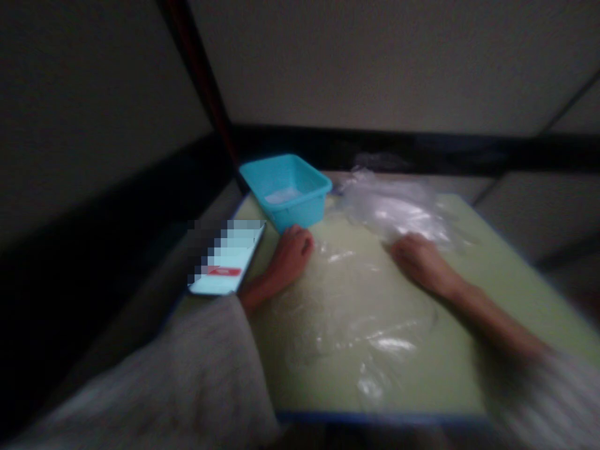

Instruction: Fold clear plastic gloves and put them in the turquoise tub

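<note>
A clear plastic bag (347, 294) lies spread and wrinkled on the table in front of me. My left hand (293, 250) is closed at its far left corner, fingers curled in a pinch by the film. Across from it, my right hand (417, 259) is bent down with its fingers closed near the bag's far right corner; blur softens the fingertips. Just behind my right hand sits a loose pile of clear plastic bags (398, 203). A turquoise plastic basket (304, 212) stands right beyond my left hand, with something whitish inside that I cannot make out.
A phone or tablet with a lit screen (220, 284) lies at the table's left edge, beside my left forearm. The yellow-green table (506, 300) has a blue edge. Pale partition panels (375, 69) rise behind it, and a dark area lies to the left.
</note>
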Motion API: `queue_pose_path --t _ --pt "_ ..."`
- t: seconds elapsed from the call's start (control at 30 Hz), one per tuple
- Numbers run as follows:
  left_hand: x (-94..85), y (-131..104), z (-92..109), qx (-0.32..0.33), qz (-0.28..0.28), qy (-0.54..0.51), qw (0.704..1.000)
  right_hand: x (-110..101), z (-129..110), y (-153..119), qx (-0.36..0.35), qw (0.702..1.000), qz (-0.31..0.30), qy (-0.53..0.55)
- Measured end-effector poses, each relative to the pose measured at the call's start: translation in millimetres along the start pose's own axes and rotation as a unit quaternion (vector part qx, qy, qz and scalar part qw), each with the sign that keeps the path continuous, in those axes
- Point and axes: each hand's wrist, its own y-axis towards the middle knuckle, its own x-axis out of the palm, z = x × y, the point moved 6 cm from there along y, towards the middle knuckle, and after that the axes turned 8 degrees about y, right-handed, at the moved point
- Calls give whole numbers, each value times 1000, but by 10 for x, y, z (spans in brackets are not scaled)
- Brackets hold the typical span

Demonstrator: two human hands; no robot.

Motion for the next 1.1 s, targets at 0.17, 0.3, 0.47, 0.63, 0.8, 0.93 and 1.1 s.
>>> queue_pose_path --t 0.17,0.3,0.47,0.63,0.8,0.93,1.1 --pt "-80 3 39 -23 18 -85 996 -60 -116 1 -18 1000 -11 -19" --pt "-136 -18 55 -37 -9 -189 981 -150 -239 2 -16 999 -17 35" --pt "-216 -102 132 -37 -58 -274 959 -240 -333 3 0 996 4 88" --pt "-239 -232 284 13 -85 -249 965 -189 -328 6 -13 998 13 58" --pt "-172 -345 464 106 -175 -209 956 -155 -251 -4 -13 999 38 -1" --pt "-116 -415 502 148 -212 -138 956 -175 -332 -21 -45 998 40 1" --pt "-1 -505 560 219 -200 12 955 -70 -625 -75 -120 988 -56 85"
